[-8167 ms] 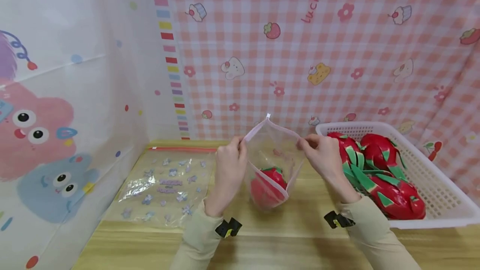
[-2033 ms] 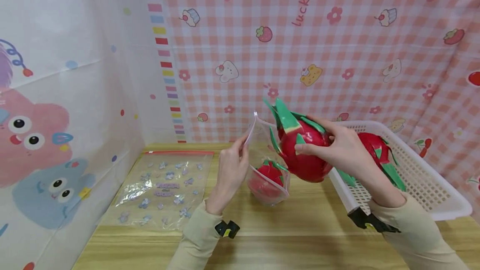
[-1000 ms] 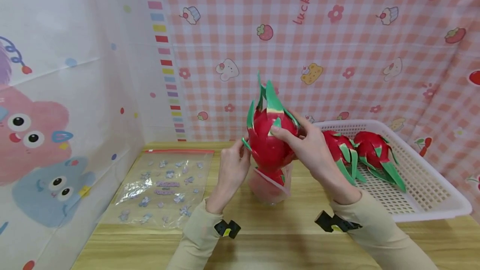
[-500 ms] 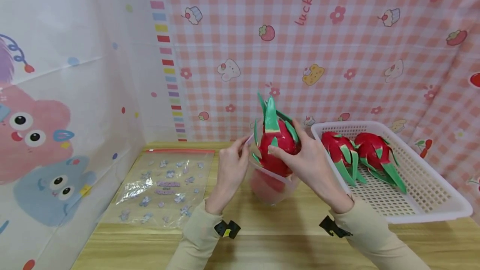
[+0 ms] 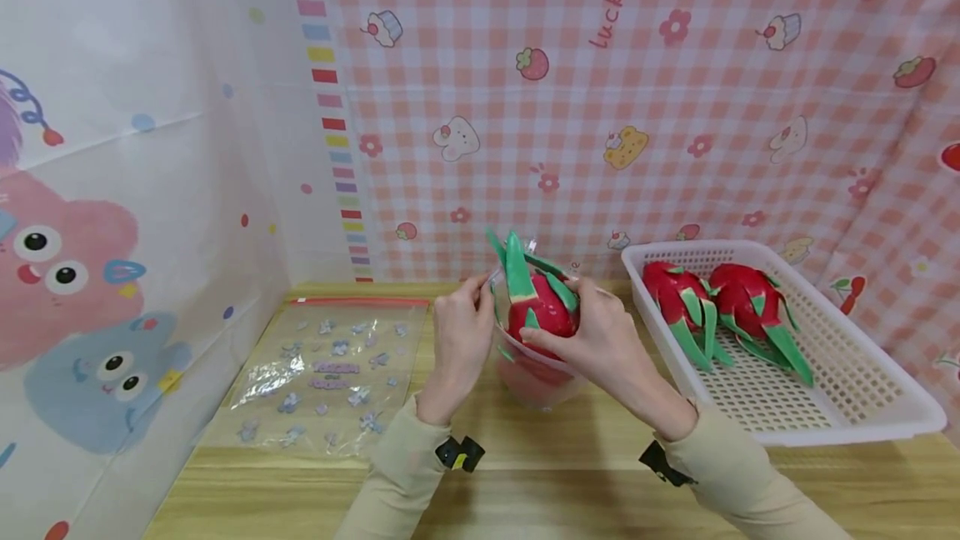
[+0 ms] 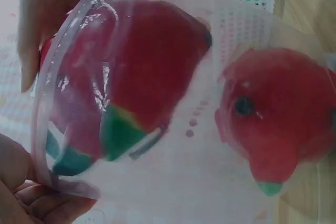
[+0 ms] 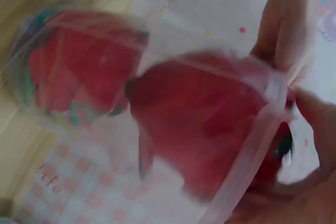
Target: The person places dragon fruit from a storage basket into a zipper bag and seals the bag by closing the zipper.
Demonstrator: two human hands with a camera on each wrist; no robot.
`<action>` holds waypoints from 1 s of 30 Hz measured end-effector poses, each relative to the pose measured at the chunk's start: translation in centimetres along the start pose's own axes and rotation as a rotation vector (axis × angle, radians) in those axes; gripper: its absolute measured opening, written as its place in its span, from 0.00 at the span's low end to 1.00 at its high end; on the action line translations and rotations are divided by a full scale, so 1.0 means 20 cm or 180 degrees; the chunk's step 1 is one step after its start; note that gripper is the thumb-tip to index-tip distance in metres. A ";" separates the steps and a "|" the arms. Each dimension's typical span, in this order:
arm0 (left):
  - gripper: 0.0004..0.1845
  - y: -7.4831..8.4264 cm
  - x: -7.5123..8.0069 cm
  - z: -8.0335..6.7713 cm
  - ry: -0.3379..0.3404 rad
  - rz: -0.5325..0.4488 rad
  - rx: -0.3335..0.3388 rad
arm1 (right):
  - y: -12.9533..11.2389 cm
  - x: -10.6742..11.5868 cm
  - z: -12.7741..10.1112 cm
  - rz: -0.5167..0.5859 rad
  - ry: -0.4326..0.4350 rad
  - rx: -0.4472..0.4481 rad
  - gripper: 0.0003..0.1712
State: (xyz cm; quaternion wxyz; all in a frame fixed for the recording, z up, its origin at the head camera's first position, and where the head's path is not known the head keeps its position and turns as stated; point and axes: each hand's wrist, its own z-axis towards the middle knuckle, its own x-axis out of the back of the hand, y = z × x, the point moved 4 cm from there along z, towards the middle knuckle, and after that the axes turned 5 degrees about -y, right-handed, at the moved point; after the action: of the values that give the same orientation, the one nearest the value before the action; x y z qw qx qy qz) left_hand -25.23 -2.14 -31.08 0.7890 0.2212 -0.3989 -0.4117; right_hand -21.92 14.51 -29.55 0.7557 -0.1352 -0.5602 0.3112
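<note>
A translucent zip bag (image 6: 205,169) with a pale pink rim stands on the table between the hands. My left hand (image 5: 461,330) pinches its rim on the left side. With thumb and fingers spread around it, my right hand (image 5: 611,348) holds a red dragon fruit (image 5: 553,307) in the bag's mouth. Green leaves on this fruit point up and stick out above the rim. Through the film in the left wrist view, its lower part shows inside the bag. Below it, another dragon fruit (image 6: 286,103) lies at the bag's bottom, with a gap between them.
A white perforated basket (image 5: 892,357) stands at the right, holding two dragon fruits (image 5: 750,298) toward its left side. To the left, a clear zip bag (image 5: 330,407) with flower prints and a red zip lies flat on the wooden table. Patterned cloths hang behind and at the left.
My right hand left the bag's rim, took a dragon fruit from the basket, brought it left over the bag and lowered it into the mouth. My left hand has kept pinching the rim.
</note>
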 end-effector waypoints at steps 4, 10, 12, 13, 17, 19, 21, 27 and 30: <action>0.11 -0.03 0.01 0.00 0.0205 0.0032 -0.0010 | 0.04 0.02 0.04 -0.0250 0.0170 0.0473 0.21; 0.11 -0.04 0.01 0.00 0.0243 0.0003 -0.0047 | 0.10 0.07 0.09 -0.1212 0.0978 0.0897 0.18; 0.12 -0.04 0.01 0.00 0.0206 -0.0016 0.0000 | 0.14 0.07 0.10 -0.1384 0.1058 0.0781 0.14; 0.12 -0.04 0.01 0.00 0.0187 -0.0004 0.0035 | 0.16 0.08 0.11 -0.1419 0.1017 0.0667 0.11; 0.13 -0.03 0.01 0.00 0.0080 0.0253 0.0186 | 0.21 0.08 0.14 -0.1258 0.0580 0.0232 0.15; 0.16 -0.02 0.02 0.02 0.0103 0.0483 0.0181 | 0.20 0.10 0.16 -0.1124 0.0491 0.0166 0.20; 0.19 0.01 0.03 0.03 0.0168 0.0635 0.0134 | 0.17 0.12 0.17 -0.1047 0.0570 0.0264 0.23; 0.20 0.07 0.04 0.05 0.0212 0.0689 0.0159 | 0.09 0.12 0.20 -0.1037 0.0726 0.0403 0.25; 0.20 0.05 0.00 0.06 -0.0255 0.0842 0.0219 | 0.14 0.05 0.22 -0.0941 0.0214 0.0161 0.22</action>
State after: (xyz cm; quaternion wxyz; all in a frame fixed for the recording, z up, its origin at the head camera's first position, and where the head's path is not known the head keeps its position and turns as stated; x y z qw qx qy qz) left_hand -25.79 -1.59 -29.76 0.8117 0.1769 -0.4696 -0.2987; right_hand -26.71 16.70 -28.90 0.8148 -0.0425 -0.5403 0.2060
